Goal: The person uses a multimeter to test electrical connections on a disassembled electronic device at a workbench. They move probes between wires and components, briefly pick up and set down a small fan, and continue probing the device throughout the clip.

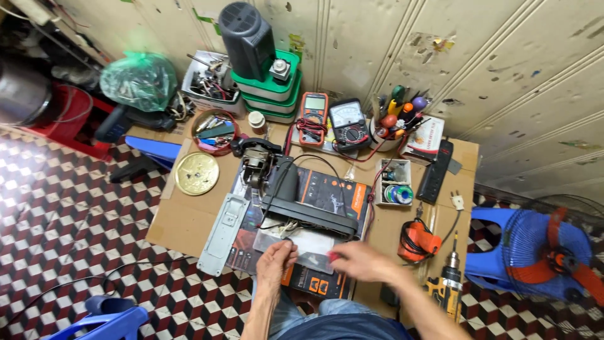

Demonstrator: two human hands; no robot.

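Two hands [314, 259] touch one clear plastic bag [311, 242].

Two meters [331, 119] behind the dismantled appliance [296, 195], drill [445, 286] at right, round lid [196, 173] at left.

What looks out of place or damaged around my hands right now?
The black appliance lies on its side with loose wires showing. Its grey cover panel lies detached beside it. The blue fan lies tipped over on the floor.
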